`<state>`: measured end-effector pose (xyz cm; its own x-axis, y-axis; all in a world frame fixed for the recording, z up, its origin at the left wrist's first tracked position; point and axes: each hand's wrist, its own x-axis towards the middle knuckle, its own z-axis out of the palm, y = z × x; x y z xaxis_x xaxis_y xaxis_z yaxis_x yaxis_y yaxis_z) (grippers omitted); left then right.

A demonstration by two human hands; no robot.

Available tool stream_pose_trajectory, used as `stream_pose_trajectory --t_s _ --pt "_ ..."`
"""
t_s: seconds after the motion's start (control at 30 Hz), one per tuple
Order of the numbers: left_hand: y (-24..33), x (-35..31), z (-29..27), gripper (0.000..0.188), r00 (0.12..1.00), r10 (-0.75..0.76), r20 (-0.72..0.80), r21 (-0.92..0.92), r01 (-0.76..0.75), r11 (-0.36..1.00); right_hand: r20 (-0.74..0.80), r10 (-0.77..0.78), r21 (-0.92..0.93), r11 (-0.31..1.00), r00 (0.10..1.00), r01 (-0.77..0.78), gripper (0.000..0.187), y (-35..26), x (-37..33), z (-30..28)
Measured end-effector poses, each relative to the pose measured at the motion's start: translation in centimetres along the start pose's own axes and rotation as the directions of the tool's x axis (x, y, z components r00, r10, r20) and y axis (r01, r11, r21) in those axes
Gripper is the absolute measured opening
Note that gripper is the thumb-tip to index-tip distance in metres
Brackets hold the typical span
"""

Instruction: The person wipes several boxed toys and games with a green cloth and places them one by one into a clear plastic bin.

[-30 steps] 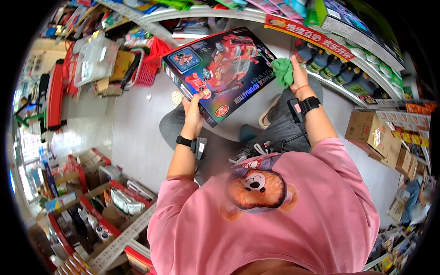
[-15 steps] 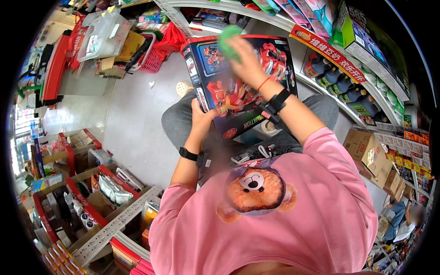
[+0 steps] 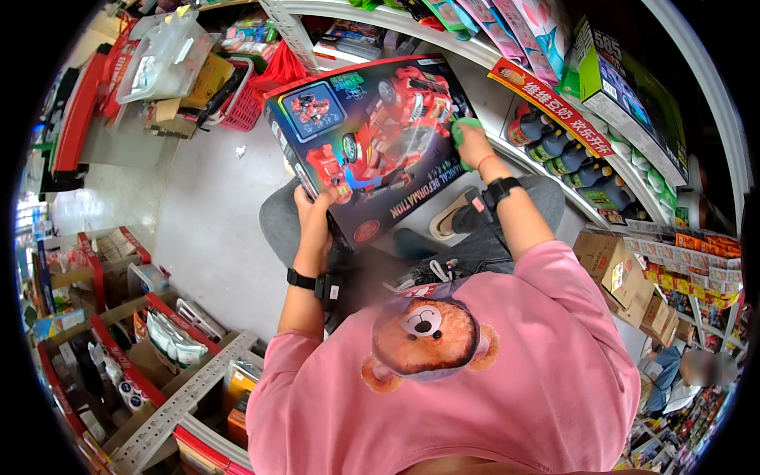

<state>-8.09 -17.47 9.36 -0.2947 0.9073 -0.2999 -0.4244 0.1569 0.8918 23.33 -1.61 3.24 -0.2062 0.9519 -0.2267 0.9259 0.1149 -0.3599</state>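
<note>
A large dark toy box (image 3: 396,188) with a red transforming robot car pictured on its front is tilted above my lap. My left hand (image 3: 314,215) grips its lower left edge, thumb on the front face, other fingers partly hidden behind. At the box's right edge, my right hand (image 3: 475,149) is closed on a green cloth (image 3: 457,133). The cloth is bunched under the fingers and touches the box there.
Bottles (image 3: 566,150) line a low shelf on the right, with a boxed item (image 3: 633,103) above. Cardboard cartons (image 3: 609,265) stand behind my right arm. A pink basket (image 3: 241,103) and a clear plastic bin (image 3: 166,59) are at far left. Divided shelf bins (image 3: 150,332) lie at near left.
My right hand has swept the green cloth from the box's upper part down to its right edge. The box has shifted left and turned, showing more of its front.
</note>
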Motion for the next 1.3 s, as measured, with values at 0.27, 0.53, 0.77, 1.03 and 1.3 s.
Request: stream_pose_trajectory --t_s 0.27,0.53,0.77,1.03,1.3 --pt "-1.3 1.4 1.9 0.044 0.997 -0.048 -0.068 -0.111 0.040 0.993 -0.026 -0.782 0.552 0.508 0.623 0.661 0.043 -10.8 -7.3 -2.3" --pt "-2.4 2.1 1.0 0.037 0.995 -0.094 0.029 -0.183 0.098 0.978 -0.212 0.262 0.621 0.780 0.941 -0.078 0.038 3.8 -5.7 -0.9" --pt "-2.9 1.7 3.0 0.035 0.991 -0.095 0.099 -0.272 0.118 0.955 0.280 0.380 0.953 -0.001 0.882 -0.302 0.015 3.7 -5.4 2.5" --pt "-3.0 2.1 6.6 0.044 0.992 -0.120 0.044 -0.272 0.127 0.954 0.659 0.075 0.747 -0.177 0.748 -0.640 0.019 -1.2 -10.5 0.4" --pt "-5.4 2.9 10.4 0.048 0.991 -0.103 0.084 -0.224 0.120 0.967 0.611 -0.060 0.758 -0.245 0.789 -0.605 0.061 -2.5 -12.3 0.4"
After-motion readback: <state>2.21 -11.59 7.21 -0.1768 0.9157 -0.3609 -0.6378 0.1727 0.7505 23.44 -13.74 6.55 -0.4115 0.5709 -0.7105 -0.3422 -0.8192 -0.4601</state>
